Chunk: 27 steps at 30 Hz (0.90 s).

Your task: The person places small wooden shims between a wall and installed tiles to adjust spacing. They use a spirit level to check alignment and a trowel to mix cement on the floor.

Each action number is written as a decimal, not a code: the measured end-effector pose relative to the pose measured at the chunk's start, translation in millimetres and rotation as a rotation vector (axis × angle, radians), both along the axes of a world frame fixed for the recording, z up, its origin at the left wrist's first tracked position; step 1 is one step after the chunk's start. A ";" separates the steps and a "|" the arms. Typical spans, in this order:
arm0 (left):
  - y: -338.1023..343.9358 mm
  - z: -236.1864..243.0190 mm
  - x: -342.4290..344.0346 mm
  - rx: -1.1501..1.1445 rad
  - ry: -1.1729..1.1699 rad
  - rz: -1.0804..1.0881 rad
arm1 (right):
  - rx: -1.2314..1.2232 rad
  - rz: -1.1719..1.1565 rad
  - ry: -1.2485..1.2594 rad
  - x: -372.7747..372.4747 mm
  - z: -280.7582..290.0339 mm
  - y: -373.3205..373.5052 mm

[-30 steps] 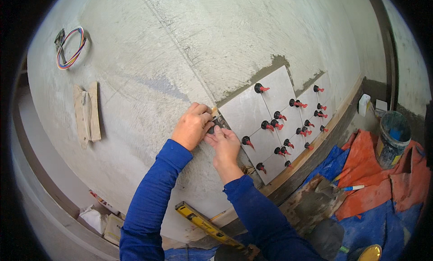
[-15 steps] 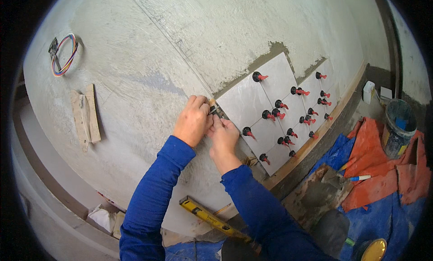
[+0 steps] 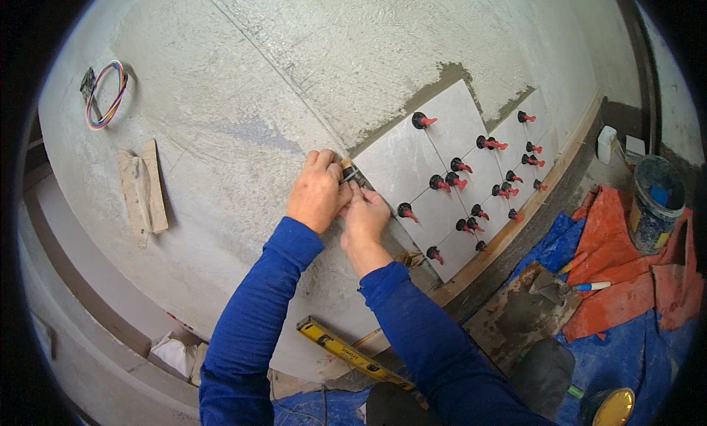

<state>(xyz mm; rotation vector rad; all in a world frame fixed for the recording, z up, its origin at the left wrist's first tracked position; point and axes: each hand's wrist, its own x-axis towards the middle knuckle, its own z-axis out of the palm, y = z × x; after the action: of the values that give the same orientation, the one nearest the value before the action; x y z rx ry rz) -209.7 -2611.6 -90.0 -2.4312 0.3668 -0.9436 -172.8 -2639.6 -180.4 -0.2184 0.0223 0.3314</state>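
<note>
Both sets of fingers were pinched together on one small dark clip (image 3: pixel 349 175) at the upper left corner of the grey tile (image 3: pixel 403 170). The left hand (image 3: pixel 318 191) gripped it from the side of the bare render, knuckles up, fingertips curled tight against the clip. The right hand (image 3: pixel 364 215) came in just below, thumb and forefinger closed on the same piece, the two hands touching. How the clip sat under those fingertips could not be told; it was mostly covered.

Just right of the fingers ran the tiled patch, its joints studded with black caps and red wedges (image 3: pixel 458 182), one row after another toward the far corner. Above the tile edge, a dark band of mortar (image 3: pixel 434 89) showed against the rough grey wall (image 3: pixel 243 80).

Well left of the fingers, a strip of brown tape (image 3: pixel 143 190) was stuck to the wall, and higher up a loop of coloured wires (image 3: pixel 105 103) hung out of it.

Below the forearms lay a yellow spirit level (image 3: pixel 346 352). Down to the right, a wooden batten (image 3: pixel 515 231) ran under the tiles, then a blue tarp (image 3: pixel 633 360) and an orange cloth (image 3: pixel 626 279), a trowel (image 3: pixel 563 287) with a white and blue handle, a blue bucket (image 3: pixel 654 205), a small white bottle (image 3: pixel 606 144) and a round yellow tin lid (image 3: pixel 614 407).
</note>
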 end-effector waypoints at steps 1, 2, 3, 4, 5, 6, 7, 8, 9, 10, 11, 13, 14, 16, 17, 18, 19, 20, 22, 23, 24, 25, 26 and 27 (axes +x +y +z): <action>0.2 -0.4 0.0 -0.001 -0.005 -0.012 | -0.004 -0.003 0.005 0.3 0.0 1.0; 0.4 -0.8 -0.1 -0.003 -0.010 -0.007 | -0.008 -0.007 0.010 0.6 -0.1 2.1; 0.6 -1.2 -0.1 -0.004 -0.015 -0.012 | -0.008 -0.010 0.011 1.0 -0.4 3.3; 0.6 -1.5 -0.2 -0.006 -0.020 -0.016 | -0.009 -0.014 0.012 1.5 -0.8 4.4; 0.8 -1.8 -0.2 -0.010 -0.019 -0.010 | -0.015 -0.015 0.020 2.1 -1.4 5.6; 0.8 -2.0 -0.3 -0.014 -0.018 -0.003 | -0.019 -0.026 0.009 2.8 -1.9 6.8; 0.8 -2.0 -0.5 -0.018 -0.015 0.004 | -0.027 -0.032 0.008 3.5 -2.3 8.0; 0.9 -2.1 -0.6 -0.020 -0.020 -0.001 | -0.044 -0.032 0.018 4.2 -2.7 9.1; 0.8 -2.2 -0.8 -0.022 -0.023 -0.006 | -0.032 -0.039 0.015 4.7 -3.1 10.3; 1.0 -2.2 -0.8 -0.028 -0.021 -0.007 | -0.030 -0.041 0.023 5.3 -3.0 11.3; 1.1 -2.4 -0.9 -0.025 -0.026 -0.011 | -0.028 -0.043 0.031 5.4 -2.9 12.0; 1.6 -2.9 -0.7 -0.026 -0.024 -0.010 | -0.057 -0.066 0.035 5.4 -2.1 13.3; 1.8 -3.2 -0.6 -0.029 -0.030 -0.017 | -0.084 -0.068 0.055 4.9 -1.3 13.6; 2.2 -3.9 -0.1 -0.039 -0.034 -0.031 | -0.078 -0.109 0.053 3.5 0.1 13.0; 2.4 -4.2 0.3 -0.049 -0.045 -0.050 | -0.082 -0.124 0.061 3.0 0.9 12.5; 2.7 -4.6 0.7 -0.059 -0.057 -0.070 | -0.054 -0.108 0.071 2.4 1.3 11.7; 2.7 -5.0 1.2 -0.069 -0.069 -0.090 | -0.025 -0.092 0.083 1.9 1.8 10.9; 3.1 -5.0 1.5 -0.065 -0.068 -0.081 | 0.003 -0.077 0.095 2.1 2.2 10.3; 3.6 -5.3 2.0 -0.066 -0.064 -0.057 | -0.008 -0.076 0.082 2.7 2.6 9.8; 4.0 -5.5 1.9 -0.062 -0.066 -0.067 | -0.021 -0.075 0.086 3.0 2.5 10.0; 4.2 -5.9 2.0 -0.064 -0.066 -0.070 | -0.012 -0.095 0.077 3.0 2.7 10.7; 4.7 -6.0 2.0 -0.069 -0.070 -0.081 | -0.010 -0.115 0.078 3.4 2.9 11.7; 4.7 -7.0 1.1 -0.063 -0.073 -0.086 | -0.008 -0.134 0.080 2.0 2.3 12.4; 5.1 -6.6 2.1 -0.060 -0.080 -0.097 | -0.009 -0.140 0.084 2.4 2.9 13.3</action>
<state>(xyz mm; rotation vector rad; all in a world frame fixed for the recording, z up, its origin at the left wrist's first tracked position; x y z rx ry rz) -207.7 -2606.5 -96.5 -2.4389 0.4363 -1.1050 -170.4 -2626.3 -177.5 -0.2102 0.1214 0.2012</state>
